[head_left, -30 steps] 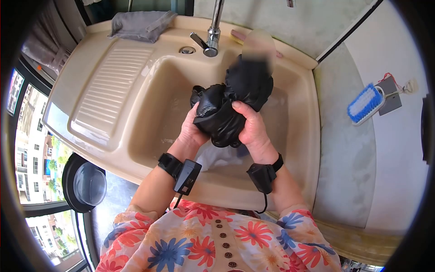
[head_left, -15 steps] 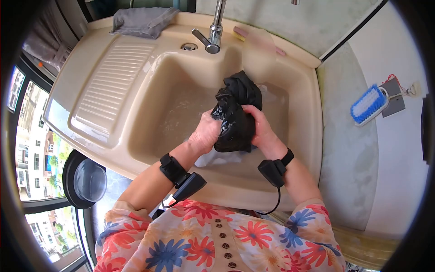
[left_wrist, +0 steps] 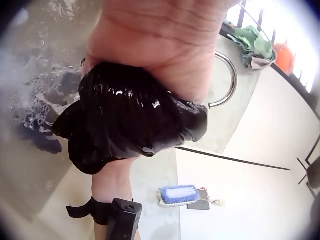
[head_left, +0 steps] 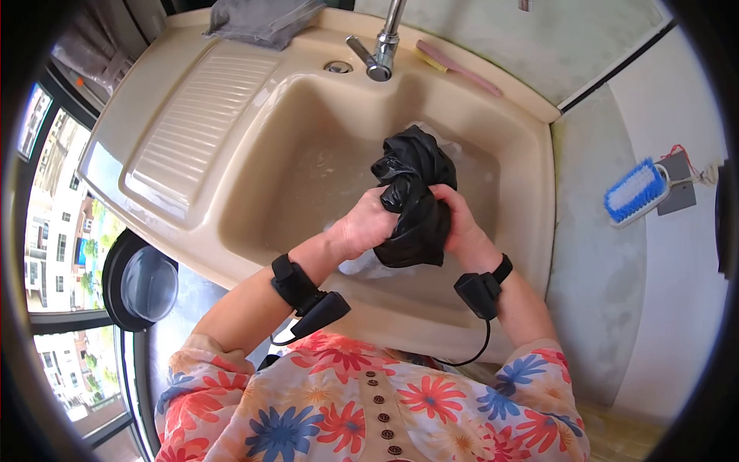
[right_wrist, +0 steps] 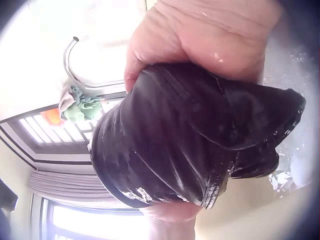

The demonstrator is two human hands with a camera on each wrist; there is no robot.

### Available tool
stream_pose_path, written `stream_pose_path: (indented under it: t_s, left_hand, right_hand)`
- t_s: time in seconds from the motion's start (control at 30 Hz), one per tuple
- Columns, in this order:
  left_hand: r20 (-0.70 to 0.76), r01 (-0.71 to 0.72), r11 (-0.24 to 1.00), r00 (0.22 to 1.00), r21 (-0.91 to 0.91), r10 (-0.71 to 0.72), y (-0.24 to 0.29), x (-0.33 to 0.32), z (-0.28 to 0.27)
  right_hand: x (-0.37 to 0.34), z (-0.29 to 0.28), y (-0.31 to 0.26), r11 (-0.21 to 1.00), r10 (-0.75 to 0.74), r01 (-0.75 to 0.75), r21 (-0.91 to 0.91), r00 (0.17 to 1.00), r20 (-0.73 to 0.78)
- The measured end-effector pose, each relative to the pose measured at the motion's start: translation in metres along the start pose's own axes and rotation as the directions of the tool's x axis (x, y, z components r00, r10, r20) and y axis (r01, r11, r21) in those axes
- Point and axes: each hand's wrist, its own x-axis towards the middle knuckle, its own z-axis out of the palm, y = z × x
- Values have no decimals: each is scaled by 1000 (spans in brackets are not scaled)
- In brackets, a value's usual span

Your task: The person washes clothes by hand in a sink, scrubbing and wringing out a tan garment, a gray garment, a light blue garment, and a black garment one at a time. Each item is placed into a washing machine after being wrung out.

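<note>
A wet black garment (head_left: 419, 231), bunched and twisted into a thick bundle, is held over the water in the sink basin (head_left: 258, 192). My left hand (head_left: 366, 225) grips its left side, with the fingers mostly hidden behind the folds. On the other side my right hand (head_left: 460, 222) holds the bundle, its thumb lying over the cloth. The folds shine with water in the left wrist view, and a seam with suds shows in the right wrist view. Below the bundle, a pale cloth (head_left: 362, 266) lies in the water.
A tap (head_left: 385, 54) rises at the back rim, with a pink brush (head_left: 462, 69) to its right. Grey cloth (head_left: 262, 21) lies behind the ribbed drainboard (head_left: 200, 123). A blue-and-white brush (head_left: 636, 192) hangs on the right wall.
Both hands have shifted right and a little nearer my body with the black garment. The bundle has become narrower and more twisted. The head view has tilted slightly.
</note>
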Motion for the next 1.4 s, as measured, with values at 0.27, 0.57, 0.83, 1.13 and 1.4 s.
stream_pose_path:
  t_s: [0.27,0.57,0.83,1.13,1.4]
  left_hand:
    - [-42,67,763,992,-643,-123,19,-21,-28]
    - [-193,-204,808,975,-553,114,20,-53,-57]
    - [-427,-511,546,859,-664,284,56,-202,-179]
    - [-897,-840,455,408,-297,169,-83,-459,-314]
    - [-862,-728,501,253,-468,-439,-278,-475,-390]
  right_hand:
    - [9,38,-26,834,-216,168,-526,976,-32]
    - [47,153,1,-210,50,107,-972,994,99]
    - [111,288,60,433,390,213,-876,832,394]
    - [234,264,194,-323,224,507,-799,861,457]
    - [224,247,231,-699,267,497,-514,848,457]
